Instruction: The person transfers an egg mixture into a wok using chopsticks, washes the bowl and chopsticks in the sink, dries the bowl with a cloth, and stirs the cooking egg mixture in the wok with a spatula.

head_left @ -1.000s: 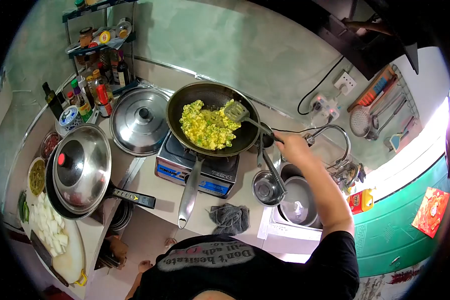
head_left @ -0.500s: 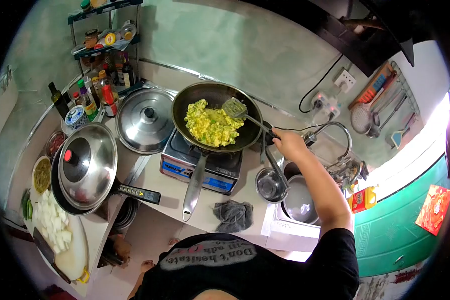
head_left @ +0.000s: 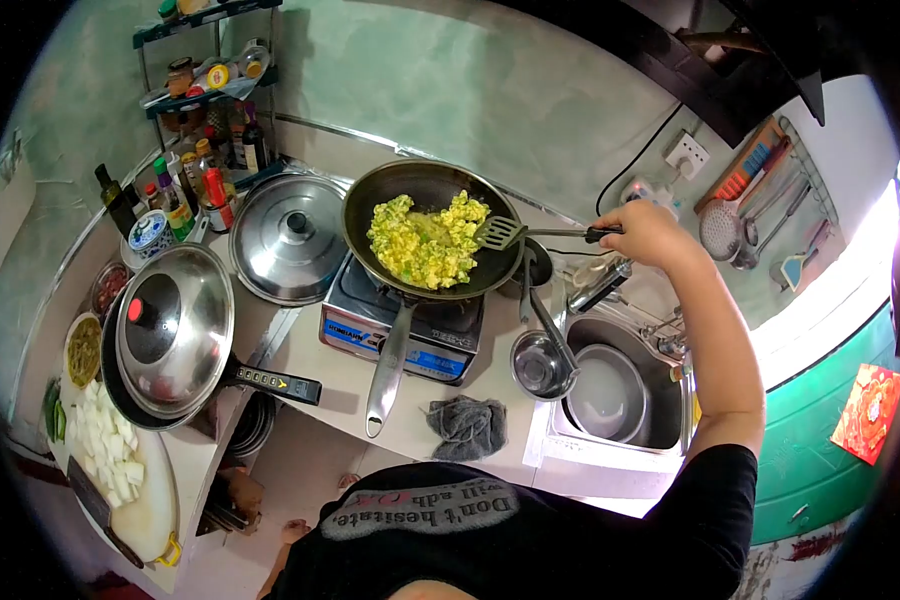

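Observation:
My right hand (head_left: 642, 232) grips the dark handle of a slotted metal spatula (head_left: 500, 233). The spatula's blade is at the right side of the wok (head_left: 433, 176), against yellow scrambled egg with green bits (head_left: 422, 240). That wok sits on a portable gas stove (head_left: 398, 325), its long metal handle pointing toward me. Low beside my shirt, my left hand (head_left: 295, 530) is only partly in view, near nothing on the counter; its fingers cannot be made out.
A lidded pan (head_left: 192, 330) and a loose lid (head_left: 305, 262) lie left of the stove. Chopped white pieces (head_left: 110, 440) lie on a cutting board with a knife. A grey cloth (head_left: 467, 427), a ladle (head_left: 542, 366) and a sink (head_left: 665, 425) holding a basin are at the right.
My right hand has moved right and up with the spatula. Its blade has shifted to the wok's right side, and some egg now lies higher beside it.

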A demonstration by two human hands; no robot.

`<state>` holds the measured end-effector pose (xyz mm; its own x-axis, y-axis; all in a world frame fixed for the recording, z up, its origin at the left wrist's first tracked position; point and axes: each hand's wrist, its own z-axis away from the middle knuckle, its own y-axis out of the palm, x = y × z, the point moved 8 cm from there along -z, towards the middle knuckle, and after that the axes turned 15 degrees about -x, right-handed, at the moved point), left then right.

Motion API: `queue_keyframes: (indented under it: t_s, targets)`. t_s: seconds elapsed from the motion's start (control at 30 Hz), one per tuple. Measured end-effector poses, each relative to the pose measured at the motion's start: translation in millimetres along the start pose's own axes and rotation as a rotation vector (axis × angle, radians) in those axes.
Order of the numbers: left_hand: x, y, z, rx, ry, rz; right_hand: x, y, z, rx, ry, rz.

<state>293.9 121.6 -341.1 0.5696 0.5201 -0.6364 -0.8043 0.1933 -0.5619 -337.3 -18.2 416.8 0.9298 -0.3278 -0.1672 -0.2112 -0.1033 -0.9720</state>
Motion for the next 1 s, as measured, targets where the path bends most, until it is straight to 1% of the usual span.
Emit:
queue_keyframes:
  t_s: [0.07,0.1,0.17,0.3,0.37,0.4,0.47,0.5,0.57,0.6,0.67,0.7,0.77,0.8,0.87,1.0]
  targets:
    - [7,-1,2,-0.094,-0.07,0.199,-3,-4,0,-0.033,0.04,0.0]
    - [9,-1,1,-0.091,-0.069,0.198,-3,-3,1,-0.032,0.042,0.001]
    - [2,-4,0,-0.129,0.023,0.054,-2,-9,1,-0.124,0.022,-0.049]
    - [-13,-15,-1,-0.13,-0.044,-0.034,-7,-7,0,-0.14,0.028,-0.096]
    - [-12,-18,-2,-0.114,-0.142,0.035,-9,-5,-2,-0.076,0.032,-0.058]
    - [-14,-19,-2,-0.114,-0.139,0.032,-9,-7,-3,-0.075,0.036,-0.06]
    - [-10,-16,-5,-0.098,-0.216,0.235,-2,-7,-6,-0.013,-0.046,0.089]
    - [-7,-18,-6,-0.098,-0.215,0.232,3,-11,-7,-0.012,-0.044,0.086]
    - [-22,-19,-2,-0.071,-0.124,0.238,7,-14,-7,0.072,0.04,0.063]
    - [-27,-18,1,-0.071,-0.122,0.236,3,-11,-12,0.072,0.042,0.062]
    - [-27,-17,3,-0.077,-0.145,0.177,8,-5,-25,0.034,-0.141,0.112]
    - [-28,-18,2,-0.078,-0.144,0.175,6,-5,-30,0.033,-0.139,0.11]
    - [-22,-15,0,-0.066,-0.148,0.214,15,-1,-35,0.127,-0.138,0.063]
    - [-19,-11,0,-0.059,-0.151,0.234,17,-1,-40,0.126,-0.138,0.061]
    - [-8,-3,0,-0.046,-0.158,0.274,10,14,-42,0.325,0.039,-0.008]
    - [22,8,-13,-0.032,-0.171,0.28,14,25,-43,0.375,0.025,-0.079]
